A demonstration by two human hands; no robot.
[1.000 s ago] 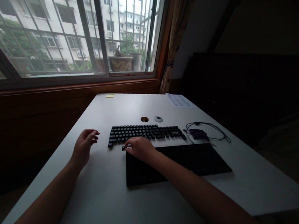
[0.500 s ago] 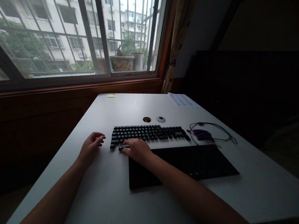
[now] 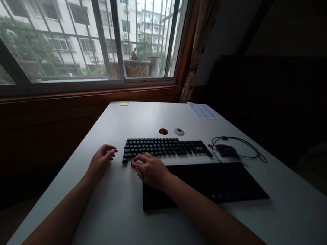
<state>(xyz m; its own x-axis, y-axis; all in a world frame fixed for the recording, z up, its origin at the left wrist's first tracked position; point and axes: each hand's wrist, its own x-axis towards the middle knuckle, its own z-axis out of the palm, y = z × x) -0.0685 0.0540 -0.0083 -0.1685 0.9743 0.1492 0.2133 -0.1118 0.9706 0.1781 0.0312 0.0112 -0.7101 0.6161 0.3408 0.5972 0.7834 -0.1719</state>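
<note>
Indoors, beside a barred window (image 3: 90,41), a person's two bare hands work over a white table (image 3: 108,216). Rows of black keys (image 3: 154,146) lie across it in keyboard order, and nearer the person is a flat, dark keyboard (image 3: 220,182), its surface too dim to make out. The right hand (image 3: 152,170) reaches over the keyboard's far left corner, thumb and forefinger bent together down at one small dark key (image 3: 132,163) below the front row; the fingertips hide most of it, so whether it is pinched or merely touched cannot be told. A thin metal loop (image 3: 138,174) shows by the lower fingers, a ring or a tool, unclear which. Just left of that key, another single key (image 3: 124,160) sits apart from the hand. The left hand (image 3: 101,158) hangs beside the left end of the rows, fingers loosely curled with nothing visible in them. To the right lie a purple cloth (image 3: 225,150) and a coiled cable (image 3: 250,146). The likeliest mishap is a disturbed row: the keys stand close together and look loose, so a low knuckle could knock several askew. The small key could also slip or tip if the fingertips part unevenly. The metal loop might catch a neighbouring key, and the right forearm, crossing above the keyboard, could shove it towards the rows if it dropped.
</note>
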